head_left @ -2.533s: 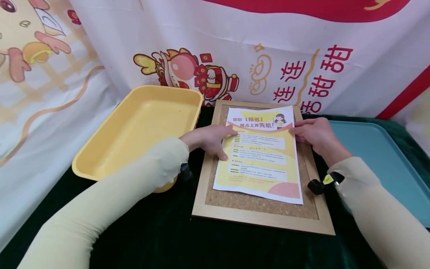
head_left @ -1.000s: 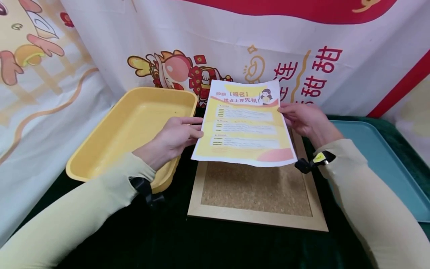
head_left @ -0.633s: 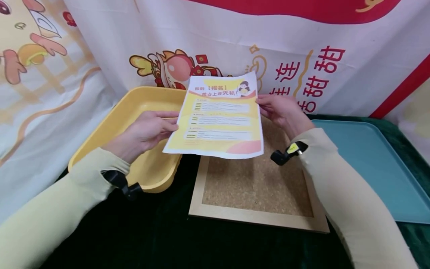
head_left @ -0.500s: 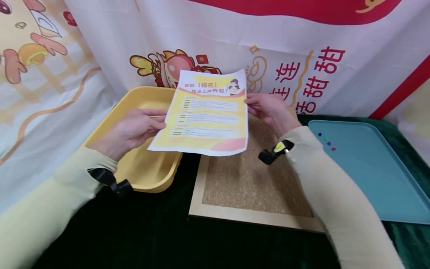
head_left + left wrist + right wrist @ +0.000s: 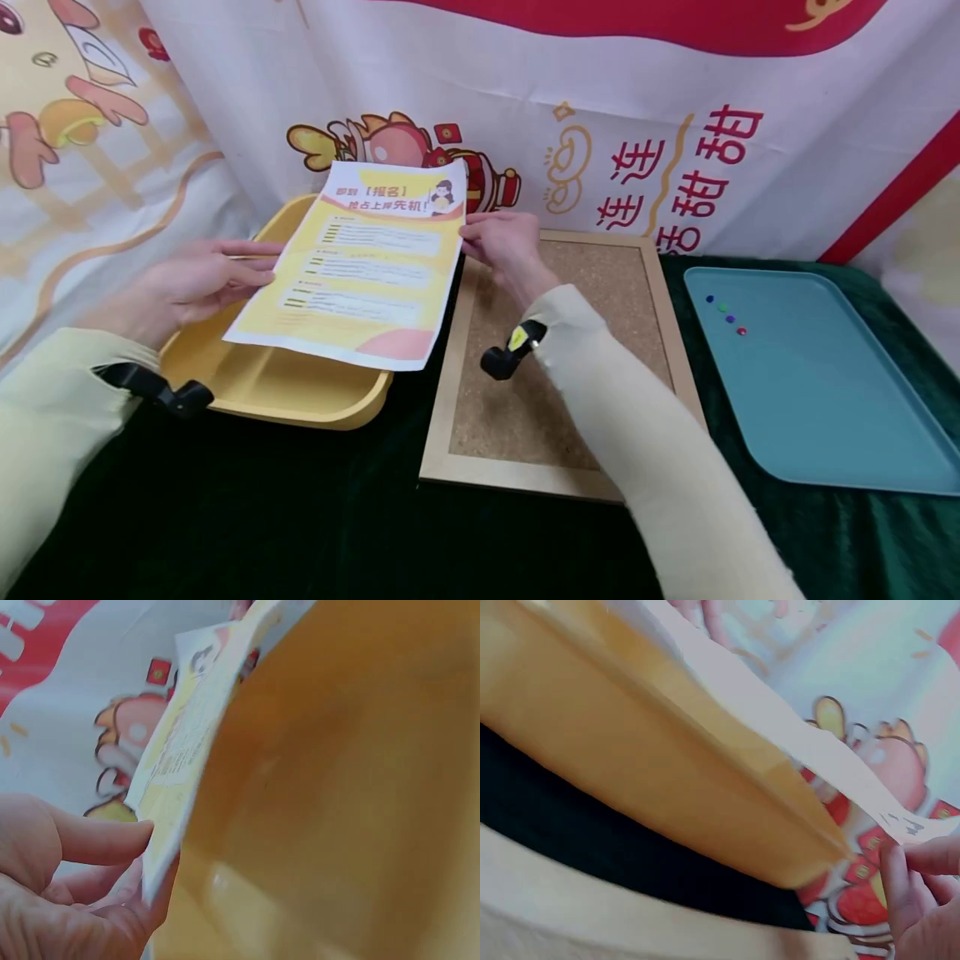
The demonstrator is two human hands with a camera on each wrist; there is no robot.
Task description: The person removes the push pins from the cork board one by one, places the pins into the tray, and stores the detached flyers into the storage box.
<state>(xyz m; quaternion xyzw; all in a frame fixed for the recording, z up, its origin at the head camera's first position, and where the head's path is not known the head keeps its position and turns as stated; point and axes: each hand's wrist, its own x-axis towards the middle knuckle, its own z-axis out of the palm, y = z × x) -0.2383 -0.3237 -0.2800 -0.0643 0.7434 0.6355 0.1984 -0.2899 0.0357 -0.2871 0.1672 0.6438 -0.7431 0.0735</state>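
A printed yellow and white flyer [image 5: 360,267] is held up between both hands, over the yellow tub [image 5: 300,408] in the head view. My left hand [image 5: 195,283] pinches its left edge; in the left wrist view the thumb lies on the printed face with fingers beneath. At the upper right edge, my right hand [image 5: 504,246] pinches the paper between thumb and fingers, as the right wrist view also shows. The flyer hides much of the tub's inside. Below the right forearm lies a wood-framed cork board [image 5: 517,400], partly covered by that arm.
A blue-green tray [image 5: 832,392] lies on the right, with several small coloured pins or beads [image 5: 731,319] near its upper left corner. Dark green cloth [image 5: 337,508] covers the table. A printed white curtain [image 5: 585,75] hangs behind.
The flyer was lifted off the cork board by both hands and carried left, over the tub. The cork board is uncovered, and the small coloured items on the tray now show.
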